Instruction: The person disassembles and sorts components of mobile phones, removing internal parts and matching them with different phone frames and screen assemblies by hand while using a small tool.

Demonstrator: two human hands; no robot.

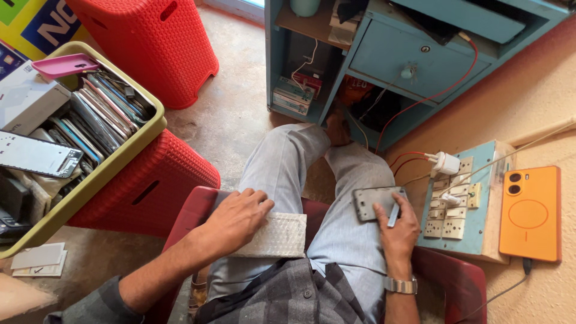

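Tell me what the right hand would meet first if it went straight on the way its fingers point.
The right hand points up-left onto the grey phone it already touches; beyond that, probably only the trouser leg.

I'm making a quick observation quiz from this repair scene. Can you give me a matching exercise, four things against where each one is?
Things:
1. grey phone
2. orange phone
3. bubble-wrap pouch
4. pink phone case

Places:
A. on top of the yellow-green bin full of phone parts
B. on the person's lap, under the left hand
C. on the thigh, under the right hand
D. on the ledge beside the blue switchboard, cable plugged in

Pairs: 1-C, 2-D, 3-B, 4-A
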